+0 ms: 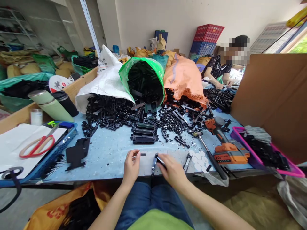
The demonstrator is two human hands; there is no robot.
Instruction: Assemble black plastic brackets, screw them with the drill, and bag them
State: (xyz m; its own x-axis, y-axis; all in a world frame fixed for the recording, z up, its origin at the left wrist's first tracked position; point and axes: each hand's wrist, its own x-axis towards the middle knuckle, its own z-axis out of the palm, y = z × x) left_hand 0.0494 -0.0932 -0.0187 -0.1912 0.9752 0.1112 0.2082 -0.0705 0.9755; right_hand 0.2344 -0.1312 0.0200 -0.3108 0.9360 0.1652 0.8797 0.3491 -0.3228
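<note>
My left hand (131, 166) is over the front edge of the blue table, its thumb and fingers pinched together. A short flat dark strip (143, 154) juts out to the right from its fingertips. My right hand (171, 169) is curled around a small dark two-armed piece (154, 163), whose exact kind I cannot make out; one arm points toward me. Just beyond both hands lies a neat row of long black plastic parts (144, 132). To the right of my right hand are a small metal-and-black tool (187, 162) and several white round discs (198, 160).
A hammer (208, 153), an orange cordless drill (225, 150) and a pink tray (283, 163) stand right. Sacks spill black parts behind. Scissors (39, 145), a blue basket (57, 150) and a green flask (51, 105) are left. A co-worker (218, 67) sits far right behind cardboard (271, 105).
</note>
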